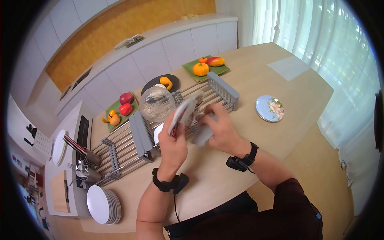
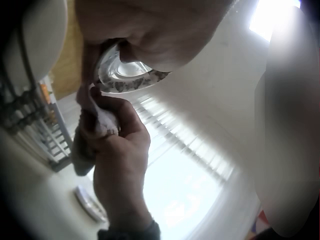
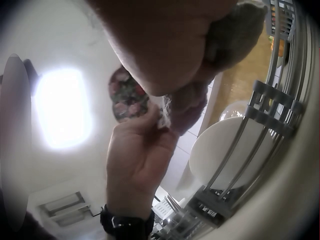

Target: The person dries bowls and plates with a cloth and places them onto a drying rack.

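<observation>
My left hand (image 1: 173, 149) grips a small plate (image 2: 135, 86) by its edge and holds it tilted up above the dish rack (image 1: 120, 150). The plate's flowered face (image 3: 125, 97) shows in the right wrist view. At the plate's other side, my right hand (image 1: 225, 130) holds a grey-white cloth (image 1: 203, 135), bunched in curled fingers close to the rim. Part of this cloth (image 3: 235, 37) hangs past the hand in the right wrist view. Behind the left hand, a clear glass bowl (image 1: 157, 105) and a white plate (image 3: 225, 155) stand in the rack.
Blue flowered plates (image 1: 270, 109) lie at the right. A stack of white plates (image 1: 100, 205) stands near left, beside metal cutlery holders (image 1: 93, 176). Beyond the rack are green trays (image 1: 188, 69) of fruit and vegetables and a dark round plate (image 1: 174, 82).
</observation>
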A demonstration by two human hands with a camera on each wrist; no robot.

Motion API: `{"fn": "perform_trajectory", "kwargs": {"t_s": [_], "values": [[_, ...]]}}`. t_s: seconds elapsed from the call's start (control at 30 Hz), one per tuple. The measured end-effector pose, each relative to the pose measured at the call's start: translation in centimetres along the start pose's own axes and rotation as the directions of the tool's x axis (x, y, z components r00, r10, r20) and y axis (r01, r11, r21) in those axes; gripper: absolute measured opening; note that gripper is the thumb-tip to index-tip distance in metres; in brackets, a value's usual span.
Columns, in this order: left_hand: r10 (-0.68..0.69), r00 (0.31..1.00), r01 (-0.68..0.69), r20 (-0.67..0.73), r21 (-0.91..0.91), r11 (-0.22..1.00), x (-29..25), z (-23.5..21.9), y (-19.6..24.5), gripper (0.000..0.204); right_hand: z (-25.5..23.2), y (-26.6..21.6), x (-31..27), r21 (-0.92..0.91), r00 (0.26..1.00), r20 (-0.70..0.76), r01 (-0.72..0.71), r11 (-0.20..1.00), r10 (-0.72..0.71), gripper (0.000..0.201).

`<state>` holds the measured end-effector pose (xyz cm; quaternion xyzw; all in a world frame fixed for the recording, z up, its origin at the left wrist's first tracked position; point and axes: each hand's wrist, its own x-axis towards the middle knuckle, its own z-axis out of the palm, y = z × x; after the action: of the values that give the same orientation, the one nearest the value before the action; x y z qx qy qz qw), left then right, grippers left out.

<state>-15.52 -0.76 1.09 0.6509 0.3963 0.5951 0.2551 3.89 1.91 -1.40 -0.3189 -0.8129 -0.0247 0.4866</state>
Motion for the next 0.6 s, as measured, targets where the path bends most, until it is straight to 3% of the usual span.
{"fn": "perform_trajectory", "kwargs": {"t_s": [0.07,0.1,0.13,0.2,0.23,0.27,0.3,0.33,0.4,0.43,0.5,0.53,0.6], "values": [[0.366,0.921,-0.389,0.132,0.330,0.860,0.6,-1.4,0.7,0.050,0.2,1.0,-0.4,0.162,0.961,-0.057,-0.259,0.952,0.271,0.038],[0.452,0.872,-0.487,0.187,0.413,0.769,0.7,-1.5,1.5,0.055,0.7,2.4,-0.5,0.197,0.943,-0.106,-0.291,0.936,0.316,0.039],[0.479,0.846,-0.530,0.235,0.476,0.702,0.6,-1.8,1.8,0.050,0.0,3.0,-0.3,0.278,0.933,-0.074,-0.320,0.906,0.352,0.038],[0.558,0.765,-0.630,0.321,0.549,0.549,0.7,-2.3,1.6,0.046,-1.2,3.1,-0.1,0.623,0.802,0.188,-0.544,0.563,0.567,0.031],[0.555,0.767,-0.628,0.322,0.552,0.548,0.7,-2.6,1.4,0.046,-1.1,3.6,-0.3,0.625,0.801,0.191,-0.544,0.559,0.567,0.031],[0.571,0.737,-0.661,0.361,0.561,0.498,0.7,-2.8,1.2,0.043,-0.8,4.2,-0.6,0.801,0.747,0.364,-0.556,0.223,0.556,0.027],[0.585,0.704,-0.693,0.402,0.566,0.445,0.7,-3.0,1.1,0.041,-0.6,4.5,-0.9,0.843,0.707,0.520,-0.517,-0.152,0.479,0.025],[0.583,0.703,-0.696,0.408,0.565,0.444,0.7,-3.0,1.0,0.041,-0.5,4.0,-0.7,0.844,0.707,0.519,-0.513,-0.156,0.481,0.025],[0.578,0.683,-0.714,0.446,0.573,0.402,0.5,-3.2,1.0,0.040,-0.6,2.6,-0.2,0.760,0.551,0.642,-0.551,-0.345,0.533,0.027],[0.576,0.683,-0.715,0.449,0.570,0.404,0.5,-3.3,1.0,0.040,-1.3,2.5,0.0,0.760,0.548,0.642,-0.549,-0.348,0.536,0.027],[0.566,0.670,-0.728,0.480,0.577,0.372,0.4,-3.4,1.1,0.041,-2.4,2.6,0.2,0.680,0.621,0.717,-0.523,-0.514,0.317,0.027],[0.563,0.672,-0.726,0.480,0.577,0.374,0.3,-3.4,1.2,0.041,-2.2,2.6,-0.1,0.678,0.619,0.719,-0.523,-0.516,0.317,0.027],[0.560,0.668,-0.732,0.490,0.567,0.378,0.3,-3.3,1.3,0.041,-1.6,2.4,-0.4,0.756,0.644,0.654,-0.586,-0.293,0.398,0.031]]}}
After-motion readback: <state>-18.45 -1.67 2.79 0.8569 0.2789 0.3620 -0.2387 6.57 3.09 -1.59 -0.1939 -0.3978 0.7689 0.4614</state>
